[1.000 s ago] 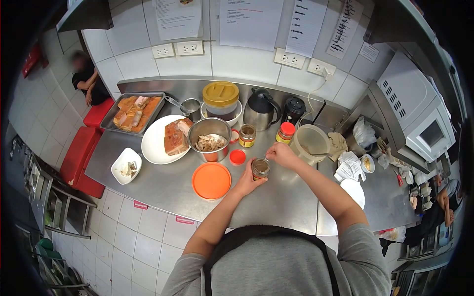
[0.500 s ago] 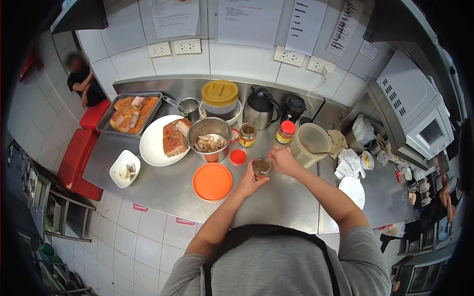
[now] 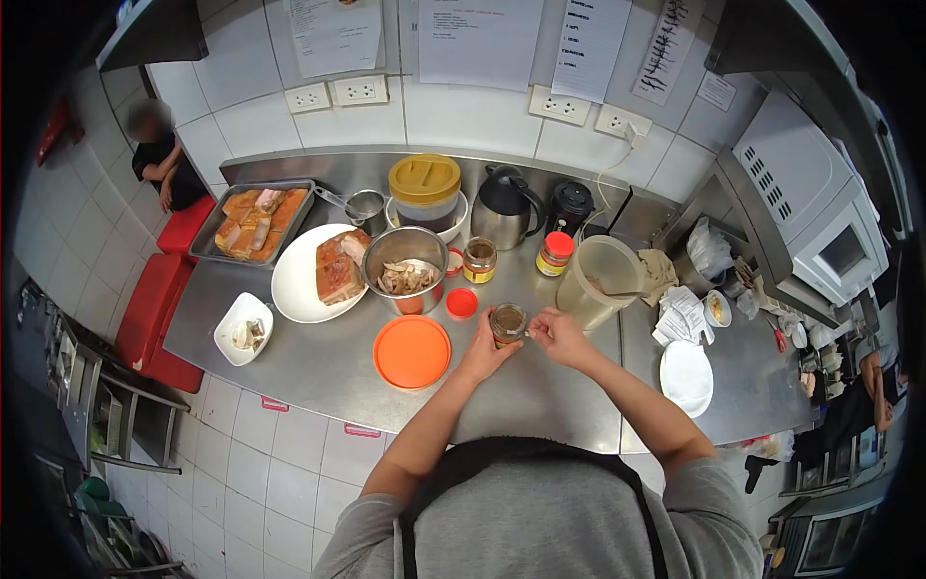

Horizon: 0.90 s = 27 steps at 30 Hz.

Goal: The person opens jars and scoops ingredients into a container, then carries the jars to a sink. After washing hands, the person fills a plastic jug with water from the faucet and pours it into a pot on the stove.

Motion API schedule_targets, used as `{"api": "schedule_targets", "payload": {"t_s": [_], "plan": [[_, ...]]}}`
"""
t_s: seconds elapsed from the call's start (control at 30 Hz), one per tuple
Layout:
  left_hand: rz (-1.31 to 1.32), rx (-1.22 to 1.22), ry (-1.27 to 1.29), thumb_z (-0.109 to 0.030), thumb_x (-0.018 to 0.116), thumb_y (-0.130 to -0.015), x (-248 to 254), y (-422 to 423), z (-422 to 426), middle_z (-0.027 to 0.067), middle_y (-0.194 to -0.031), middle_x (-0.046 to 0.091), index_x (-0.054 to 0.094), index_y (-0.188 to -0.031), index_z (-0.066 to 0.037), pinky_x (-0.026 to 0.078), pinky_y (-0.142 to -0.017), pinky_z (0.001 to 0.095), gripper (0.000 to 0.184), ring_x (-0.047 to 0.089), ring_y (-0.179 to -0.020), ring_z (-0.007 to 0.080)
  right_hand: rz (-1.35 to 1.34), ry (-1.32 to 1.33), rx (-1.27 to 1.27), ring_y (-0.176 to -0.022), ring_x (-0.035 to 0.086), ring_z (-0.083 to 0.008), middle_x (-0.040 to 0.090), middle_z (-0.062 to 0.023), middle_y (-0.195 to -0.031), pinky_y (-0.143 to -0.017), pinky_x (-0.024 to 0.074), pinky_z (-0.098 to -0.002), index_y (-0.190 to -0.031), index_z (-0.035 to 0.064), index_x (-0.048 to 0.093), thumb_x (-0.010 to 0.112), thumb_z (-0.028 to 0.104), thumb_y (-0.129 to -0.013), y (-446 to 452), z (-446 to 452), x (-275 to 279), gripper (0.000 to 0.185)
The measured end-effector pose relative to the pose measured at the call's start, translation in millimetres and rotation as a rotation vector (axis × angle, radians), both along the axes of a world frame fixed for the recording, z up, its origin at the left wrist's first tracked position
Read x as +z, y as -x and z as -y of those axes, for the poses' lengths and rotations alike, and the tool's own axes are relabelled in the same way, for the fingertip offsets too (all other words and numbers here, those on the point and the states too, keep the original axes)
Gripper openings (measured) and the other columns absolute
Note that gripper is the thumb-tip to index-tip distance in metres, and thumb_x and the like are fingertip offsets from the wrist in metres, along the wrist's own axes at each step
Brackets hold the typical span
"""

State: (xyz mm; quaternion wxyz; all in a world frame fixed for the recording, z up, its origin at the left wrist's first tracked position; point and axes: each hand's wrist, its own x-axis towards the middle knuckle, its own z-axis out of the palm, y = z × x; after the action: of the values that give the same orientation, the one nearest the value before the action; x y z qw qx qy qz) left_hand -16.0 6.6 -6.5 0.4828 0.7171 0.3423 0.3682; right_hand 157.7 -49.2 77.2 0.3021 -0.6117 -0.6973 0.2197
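My left hand (image 3: pixel 484 355) is wrapped round a small glass jar (image 3: pixel 507 319), which stands upright with its lid off and brownish contents showing at the mouth. Just right of the jar's rim, my right hand (image 3: pixel 563 341) is closed in a pinch; whatever its fingers hold is too small to make out. A red lid (image 3: pixel 461 303) lies on the counter left of the jar. Behind it stand a second uncapped jar (image 3: pixel 479 261) and a jar with a red cap (image 3: pixel 555 254). The steel bowl (image 3: pixel 409 307) to the left contains pale brown pieces.
An orange lid (image 3: pixel 412 352) lies near my left forearm. Left are a white plate (image 3: pixel 292 282) with a meat slab, a small bowl (image 3: pixel 227 340) and a meat tray (image 3: pixel 307 198). A clear tub (image 3: pixel 611 253) stands right. Two other people are at the sides.
My right hand has moved slightly down and right, from over the jar's rim to beside it. My left hand still holds the jar. The view has shifted slightly.
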Motion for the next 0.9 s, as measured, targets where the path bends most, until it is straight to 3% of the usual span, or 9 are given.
{"api": "schedule_targets", "payload": {"t_s": [0.17,0.23,0.3,0.4,0.5,0.57,0.67,0.77,0.9], "plan": [[0.059,0.064,-0.067,-0.023,0.08,-0.068,-12,-6,2,0.025,-0.134,0.036,0.011,-0.138,0.003,0.031,-0.106,0.0382,0.102,0.036,-0.128,0.0335,-0.121,-0.106,-0.049,-0.066,0.055,-0.0168,0.056,-0.0064,-0.074,-0.062,0.0445,-0.0295,-0.082,0.001,0.066,0.068,0.009,-0.077,3,-8,20,0.009],[-0.024,0.186,-0.263,-0.023,0.081,-0.066,-11,-1,13,0.027,-0.138,0.029,0.005,-0.14,0.004,0.024,-0.109,0.0393,0.11,0.029,-0.132,0.0347,-0.133,-0.145,0.011,-0.067,0.055,-0.0151,0.057,-0.0069,-0.075,-0.062,0.0439,-0.0276,-0.081,0.0003,0.066,0.069,0.009,-0.077,17,-23,29,0.009],[-0.054,0.17,-0.164,-0.025,0.08,-0.067,7,21,32,0.0275,-0.139,0.028,0.004,-0.141,0.005,0.02,-0.111,0.0405,0.11,0.025,-0.134,0.0337,-0.24,-0.066,0.065,-0.067,0.054,-0.0143,0.057,-0.0072,-0.075,-0.062,0.0436,-0.0269,-0.081,0.0003,0.067,0.068,0.008,-0.077,50,-42,41,0.009],[-0.048,0.106,-0.111,-0.018,0.075,-0.076,19,72,53,0.0229,-0.137,0.035,0.018,-0.14,0.004,0.026,-0.11,0.039,0.088,0.033,-0.131,0.0294,-0.279,-0.086,0.246,-0.068,0.054,-0.0141,0.057,-0.0071,-0.076,-0.062,0.0437,-0.027,-0.082,0.0004,0.067,0.067,0.007,-0.078,116,-76,58,0.008],[0.227,0.041,0.196,-0.008,0.065,-0.084,36,142,73,0.0164,-0.133,0.043,0.032,-0.135,0.001,0.034,-0.105,0.0347,0.061,0.043,-0.125,0.0237,-0.214,-0.101,0.437,-0.069,0.058,-0.0183,0.057,-0.0092,-0.077,-0.064,0.0457,-0.0294,-0.083,0.0014,0.068,0.065,0.009,-0.079,203,-111,66,0.009],[0.303,0.186,0.206,-0.001,0.059,-0.087,41,189,90,0.0109,-0.127,0.049,0.039,-0.131,-0.001,0.039,-0.102,0.031,0.048,0.049,-0.119,0.0186,-0.171,-0.116,0.547,-0.071,0.061,-0.0233,0.059,-0.012,-0.078,-0.065,0.0471,-0.0322,-0.082,0.0018,0.069,0.064,0.011,-0.079,269,-139,62,0.011],[0.351,0.431,0.265,-0.001,0.06,-0.086,36,251,111,0.0117,-0.124,0.051,0.039,-0.13,0.0,0.039,-0.101,0.0317,0.049,0.049,-0.118,0.0187,-0.113,-0.118,0.6,-0.076,0.063,-0.0302,0.064,-0.0152,-0.083,-0.071,0.0491,-0.037,-0.081,0.0021,0.07,0.059,0.015,-0.08,370,-177,38,0.016],[0.384,0.646,0.304,-0.002,0.061,-0.086,16,292,128,0.0133,-0.121,0.054,0.039,-0.129,0.001,0.04,-0.1,0.0313,0.049,0.052,-0.116,0.0188,-0.028,0.074,0.636,-0.085,0.064,-0.0305,0.067,-0.0162,-0.089,-0.081,0.0499,-0.0381,-0.085,0.0071,0.072,0.055,0.014,-0.08,449,-213,3,0.018],[0.46,0.755,0.313,0.0,0.06,-0.086,6,317,143,0.0134,-0.122,0.054,0.04,-0.128,0.001,0.04,-0.099,0.0305,0.047,0.053,-0.114,0.0189,0.258,-0.009,0.584,-0.083,0.064,-0.0281,0.068,-0.0118,-0.084,-0.075,0.0494,-0.0402,-0.08,0.0104,0.071,0.059,0.012,-0.079,492,-226,-14,0.012]]}}
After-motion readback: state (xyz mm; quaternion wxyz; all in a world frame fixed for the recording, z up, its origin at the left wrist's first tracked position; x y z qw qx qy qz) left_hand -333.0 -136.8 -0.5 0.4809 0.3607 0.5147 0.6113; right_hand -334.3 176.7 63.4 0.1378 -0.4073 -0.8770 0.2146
